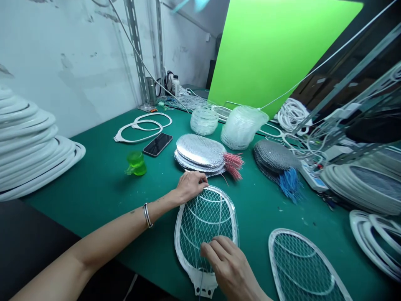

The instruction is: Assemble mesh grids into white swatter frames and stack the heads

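A white oval swatter frame [178,234], like the head of an electric fly swatter, lies on the green table in front of me with diamond-pattern metal mesh [206,213] in it. My left hand [191,186] is closed at the frame's far rim, with thumb and fingertips pinched on it. Over the lower right of the mesh is my right hand [230,265], its fingers curled together; what they hold is hidden. A thin wire [200,284] runs down past the frame's neck. Beyond my left hand sits a stack of silvery mesh sheets [200,150] with red wires [233,163].
Right of me are another meshed frame [300,255], dark mesh sheets [275,154] with blue wires [290,184] and piled white frames [363,184]. A phone [158,144], green tape dispenser [136,163] and loose frames [139,130] lie at left. A tall frame stack [28,150] stands far left.
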Available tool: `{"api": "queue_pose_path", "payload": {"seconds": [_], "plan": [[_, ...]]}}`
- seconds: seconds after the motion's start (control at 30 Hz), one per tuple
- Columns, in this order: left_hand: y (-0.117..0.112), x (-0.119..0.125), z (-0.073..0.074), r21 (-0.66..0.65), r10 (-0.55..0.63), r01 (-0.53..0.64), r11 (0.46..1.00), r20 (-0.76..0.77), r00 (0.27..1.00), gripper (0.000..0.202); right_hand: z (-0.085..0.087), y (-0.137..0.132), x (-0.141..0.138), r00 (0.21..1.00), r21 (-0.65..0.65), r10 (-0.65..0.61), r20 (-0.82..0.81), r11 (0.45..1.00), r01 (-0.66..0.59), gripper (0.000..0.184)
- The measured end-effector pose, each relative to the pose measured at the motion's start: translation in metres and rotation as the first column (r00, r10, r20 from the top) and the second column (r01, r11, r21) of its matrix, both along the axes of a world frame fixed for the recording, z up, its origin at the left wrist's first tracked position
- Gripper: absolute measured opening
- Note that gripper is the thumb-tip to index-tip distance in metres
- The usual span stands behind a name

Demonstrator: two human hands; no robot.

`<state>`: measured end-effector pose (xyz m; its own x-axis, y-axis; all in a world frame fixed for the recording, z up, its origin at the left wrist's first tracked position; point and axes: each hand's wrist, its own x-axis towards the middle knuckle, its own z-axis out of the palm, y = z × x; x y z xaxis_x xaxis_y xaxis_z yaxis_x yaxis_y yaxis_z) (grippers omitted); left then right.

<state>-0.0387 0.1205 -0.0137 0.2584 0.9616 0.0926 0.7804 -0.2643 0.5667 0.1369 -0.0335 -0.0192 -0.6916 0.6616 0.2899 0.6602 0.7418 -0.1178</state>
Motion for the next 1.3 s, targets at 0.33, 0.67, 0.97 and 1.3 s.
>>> {"api": "queue_pose_path", "payload": {"seconds": [0.33,0.67,0.97,1.3], "plan": [[0.002,0.008,-0.01,0.04,-0.004,0.007,0.999,-0.064,0.998,0.014,0.0,0.003,0.0,1.0,-0.013,0.011,-0.004,1.0,-0.011,0.022],[-0.003,0.011,-0.001,0.054,0.047,-0.043,0.998,-0.09,0.995,0.011,-0.004,0.003,0.001,1.0,0.002,0.018,-0.02,1.0,-0.018,0.022],[-0.005,0.016,-0.002,0.02,0.067,-0.064,0.998,-0.163,0.984,0.012,-0.011,0.005,0.002,0.999,0.0,0.021,-0.024,1.0,-0.021,0.022],[-0.001,0.016,-0.006,0.012,0.008,-0.006,1.0,-0.227,0.974,0.008,0.007,0.014,0.009,0.947,-0.521,-0.2,-0.253,0.852,0.041,0.005]]}}
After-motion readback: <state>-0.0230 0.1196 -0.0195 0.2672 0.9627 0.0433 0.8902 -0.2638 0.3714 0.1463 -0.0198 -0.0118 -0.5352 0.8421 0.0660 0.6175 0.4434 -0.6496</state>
